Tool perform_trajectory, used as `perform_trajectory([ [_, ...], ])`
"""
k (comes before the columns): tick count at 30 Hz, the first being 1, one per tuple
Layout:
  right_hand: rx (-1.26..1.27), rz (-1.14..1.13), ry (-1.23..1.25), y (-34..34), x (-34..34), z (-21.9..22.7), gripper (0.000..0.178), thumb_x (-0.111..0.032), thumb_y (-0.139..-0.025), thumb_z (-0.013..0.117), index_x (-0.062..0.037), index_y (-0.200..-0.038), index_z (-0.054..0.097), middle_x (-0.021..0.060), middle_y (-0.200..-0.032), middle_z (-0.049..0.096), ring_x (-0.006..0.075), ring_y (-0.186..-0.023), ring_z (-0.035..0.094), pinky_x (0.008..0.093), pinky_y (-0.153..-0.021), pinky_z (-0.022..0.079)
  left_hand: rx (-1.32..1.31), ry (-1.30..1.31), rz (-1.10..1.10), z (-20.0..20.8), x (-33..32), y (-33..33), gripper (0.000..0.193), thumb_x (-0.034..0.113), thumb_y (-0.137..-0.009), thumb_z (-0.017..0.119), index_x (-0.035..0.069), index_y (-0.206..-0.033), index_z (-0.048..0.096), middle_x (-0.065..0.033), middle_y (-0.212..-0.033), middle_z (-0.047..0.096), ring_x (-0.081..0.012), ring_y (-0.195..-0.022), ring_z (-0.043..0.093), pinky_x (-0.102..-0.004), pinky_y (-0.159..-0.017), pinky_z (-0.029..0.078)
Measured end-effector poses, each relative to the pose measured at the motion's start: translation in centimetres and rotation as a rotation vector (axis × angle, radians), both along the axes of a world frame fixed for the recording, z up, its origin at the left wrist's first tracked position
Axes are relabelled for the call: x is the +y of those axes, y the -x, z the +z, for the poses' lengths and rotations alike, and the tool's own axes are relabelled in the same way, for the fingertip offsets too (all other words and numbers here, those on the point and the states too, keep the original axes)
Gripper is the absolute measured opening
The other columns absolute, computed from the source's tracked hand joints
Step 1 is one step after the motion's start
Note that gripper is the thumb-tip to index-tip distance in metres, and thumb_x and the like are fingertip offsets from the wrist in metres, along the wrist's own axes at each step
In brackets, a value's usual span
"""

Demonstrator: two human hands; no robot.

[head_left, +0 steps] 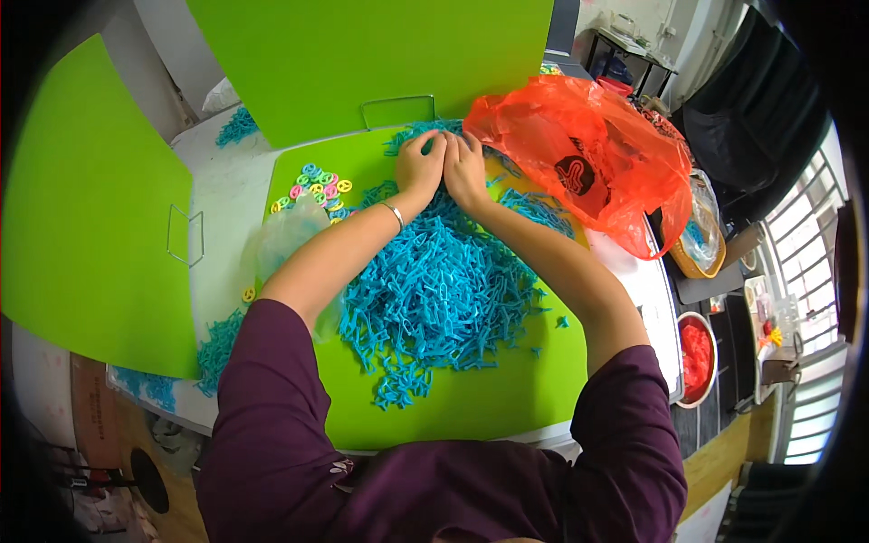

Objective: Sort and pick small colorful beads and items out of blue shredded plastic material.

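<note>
A large heap of small blue plastic pieces [434,290], thin and forked, lies on a bright green board [362,421]. At the heap's far end my left hand [422,172] and my right hand [465,172] meet side by side. Both are curled over blue pieces, their fingers bent down and the fingertips mostly hidden. A bracelet [392,215] circles my left wrist. Left of the heap lie several small coloured rings [317,185] in yellow, pink, green and blue. A clear plastic bag [294,237] lies partly under my left forearm.
A red plastic bag [579,154] spreads over the board's far right corner. Green panels with wire handles stand at the back [380,63] and the left [100,217]. More blue pieces [217,348] lie on the white tabletop. Right of the table are a basket [706,235] and a bowl [695,362].
</note>
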State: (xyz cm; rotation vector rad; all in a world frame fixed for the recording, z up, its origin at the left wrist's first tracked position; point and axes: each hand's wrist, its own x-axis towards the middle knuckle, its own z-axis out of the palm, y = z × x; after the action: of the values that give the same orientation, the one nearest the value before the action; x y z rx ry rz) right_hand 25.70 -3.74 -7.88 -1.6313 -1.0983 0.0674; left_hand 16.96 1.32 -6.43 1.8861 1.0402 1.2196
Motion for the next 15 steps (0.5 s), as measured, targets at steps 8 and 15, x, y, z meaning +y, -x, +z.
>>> perform_trajectory([
  [8, 0.426, 0.073, -0.276, 4.4, 0.5, 2.9, 0.035, -0.029, -0.094, 0.055, -0.005, -0.116, 0.07, 0.026, -0.139, 0.052, 0.0333, -0.137, 0.044, 0.0363, -0.11, 0.037, -0.733, 0.522, -0.226, 1.0, 0.6, 1.2, 0.024, 0.018, -0.088, 0.072, -0.001, -0.103, 0.073, -0.0074, -0.103, 0.072, -0.0137, -0.09, 0.064, -0.027, -0.08, 0.051],
  [15, 0.459, 0.141, -0.418, 4.9, -3.1, 8.7, 0.033, -0.024, -0.093, 0.058, -0.0018, -0.114, 0.069, 0.0296, -0.139, 0.05, 0.0327, -0.138, 0.043, 0.0347, -0.109, 0.037, -0.832, 0.424, -0.155, 8.0, -4.4, 1.4, 0.021, 0.014, -0.087, 0.074, -0.001, -0.101, 0.073, -0.007, -0.1, 0.072, -0.014, -0.09, 0.064, -0.0263, -0.08, 0.051],
])
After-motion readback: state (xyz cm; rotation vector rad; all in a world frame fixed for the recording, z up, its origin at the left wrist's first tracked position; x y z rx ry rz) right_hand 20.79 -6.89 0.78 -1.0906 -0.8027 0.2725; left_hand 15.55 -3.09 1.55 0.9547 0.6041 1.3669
